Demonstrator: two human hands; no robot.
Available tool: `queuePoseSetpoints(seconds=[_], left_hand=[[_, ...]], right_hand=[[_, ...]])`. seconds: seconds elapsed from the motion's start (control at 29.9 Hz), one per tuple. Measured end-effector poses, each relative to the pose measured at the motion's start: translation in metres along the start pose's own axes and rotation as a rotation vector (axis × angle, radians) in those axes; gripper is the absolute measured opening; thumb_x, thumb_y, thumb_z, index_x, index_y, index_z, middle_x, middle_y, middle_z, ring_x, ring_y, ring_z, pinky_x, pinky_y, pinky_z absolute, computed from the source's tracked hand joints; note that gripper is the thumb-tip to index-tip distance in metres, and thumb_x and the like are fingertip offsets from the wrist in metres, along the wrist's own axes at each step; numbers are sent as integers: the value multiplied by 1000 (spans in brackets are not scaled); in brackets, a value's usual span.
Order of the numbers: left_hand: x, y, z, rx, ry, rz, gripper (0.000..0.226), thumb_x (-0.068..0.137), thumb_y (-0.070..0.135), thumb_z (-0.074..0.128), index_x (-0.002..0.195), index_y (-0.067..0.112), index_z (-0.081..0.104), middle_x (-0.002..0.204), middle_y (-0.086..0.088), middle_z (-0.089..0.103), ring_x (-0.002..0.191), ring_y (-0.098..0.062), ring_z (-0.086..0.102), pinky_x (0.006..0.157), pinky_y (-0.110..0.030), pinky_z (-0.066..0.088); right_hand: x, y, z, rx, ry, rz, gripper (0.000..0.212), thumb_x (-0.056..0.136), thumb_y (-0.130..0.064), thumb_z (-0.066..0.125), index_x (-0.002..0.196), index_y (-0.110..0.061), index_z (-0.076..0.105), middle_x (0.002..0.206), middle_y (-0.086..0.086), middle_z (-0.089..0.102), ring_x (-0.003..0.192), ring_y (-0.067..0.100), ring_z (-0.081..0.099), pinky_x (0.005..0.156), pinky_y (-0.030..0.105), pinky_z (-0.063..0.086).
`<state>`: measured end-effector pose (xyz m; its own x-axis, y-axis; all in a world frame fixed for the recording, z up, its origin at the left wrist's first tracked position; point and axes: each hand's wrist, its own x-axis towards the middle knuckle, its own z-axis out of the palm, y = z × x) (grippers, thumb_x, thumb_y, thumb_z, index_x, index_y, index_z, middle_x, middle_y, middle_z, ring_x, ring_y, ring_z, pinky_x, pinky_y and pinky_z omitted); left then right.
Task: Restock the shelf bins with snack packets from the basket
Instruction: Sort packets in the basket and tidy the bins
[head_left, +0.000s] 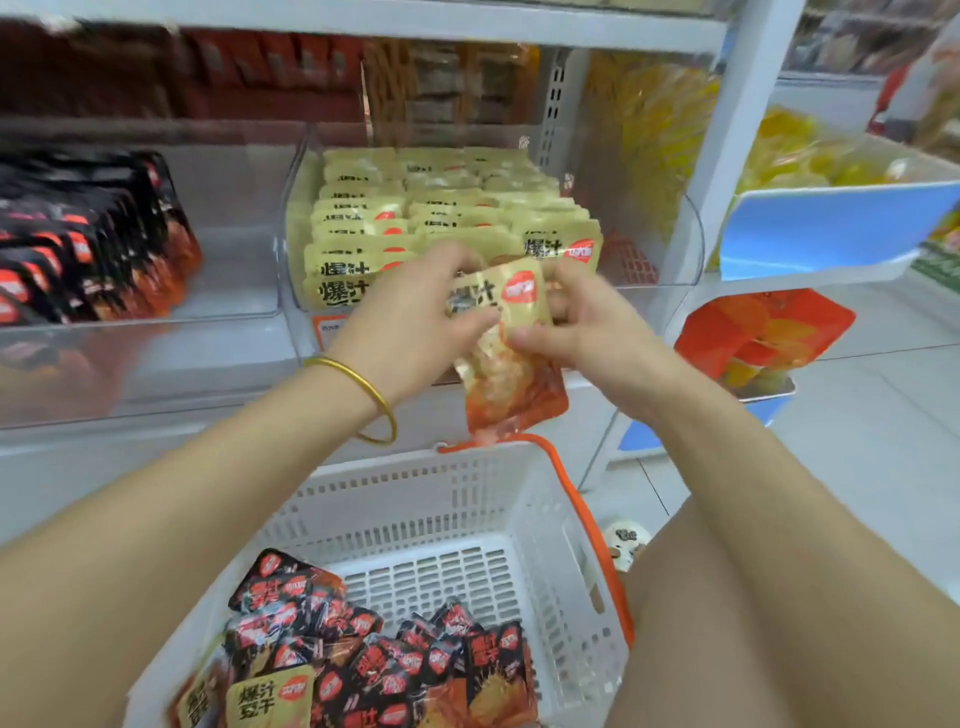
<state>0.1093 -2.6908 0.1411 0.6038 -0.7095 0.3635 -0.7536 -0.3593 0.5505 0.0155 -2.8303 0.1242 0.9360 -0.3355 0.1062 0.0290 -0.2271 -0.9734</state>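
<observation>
Both hands holding a yellow snack packet in front of the clear shelf bin, above the basket.

The left hand (415, 312), with a thin gold bangle (363, 387) on its wrist, and the right hand (582, 322) together grip a glossy yellow-and-orange snack packet (506, 353); the fingers and thumbs of both are curled and clamped on its upper part, while its lower end hangs free. The packet is held just before the front wall of a clear plastic shelf bin (670, 244), which is filled with rows of matching yellow packets (415, 218). A neighbouring clear bin (234, 218) to the left holds black-and-red packets (88, 244). Below the hands stands a white perforated plastic basket with an orange handle (431, 499), containing a loose heap of black-and-red packets (395, 660) and a few yellow ones (270, 696) at its near side.
</observation>
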Motion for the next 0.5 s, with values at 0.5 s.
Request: queuePoseSetpoints(seconds=[0.5], left_hand=[[44, 8, 28, 540, 114, 159, 36, 91, 30, 52, 125, 18, 50, 130, -4, 51, 121, -28, 45, 102, -41, 27]], right_hand=[[48, 5, -47, -486, 520, -347, 55, 73, 4, 65, 122, -10, 42, 102, -13, 49, 90, 0, 53, 76, 18, 41]])
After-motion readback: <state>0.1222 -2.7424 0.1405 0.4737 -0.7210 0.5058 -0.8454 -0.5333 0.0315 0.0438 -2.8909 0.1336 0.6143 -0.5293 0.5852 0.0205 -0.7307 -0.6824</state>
